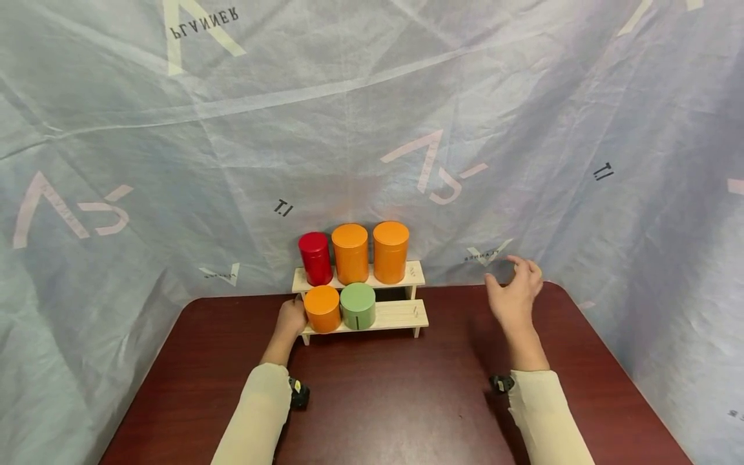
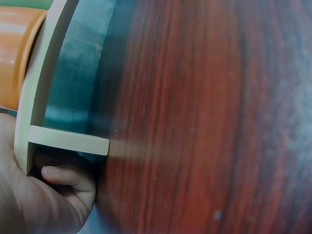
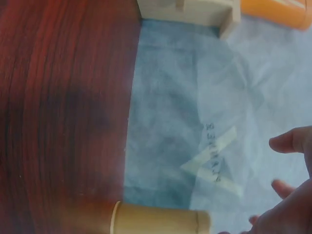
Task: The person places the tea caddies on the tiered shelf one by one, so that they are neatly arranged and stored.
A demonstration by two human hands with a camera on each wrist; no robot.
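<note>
Long cream sleeves on both arms; small black wrist-mounted camera units; hands bare

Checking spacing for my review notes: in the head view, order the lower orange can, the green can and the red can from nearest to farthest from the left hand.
From the left hand:
1. Lower orange can, lower shelf, right beside the hand.
2. Green can, lower shelf, one place further right.
3. Red can, upper shelf, left end; close to the green can's distance, so this order is tentative.
</note>
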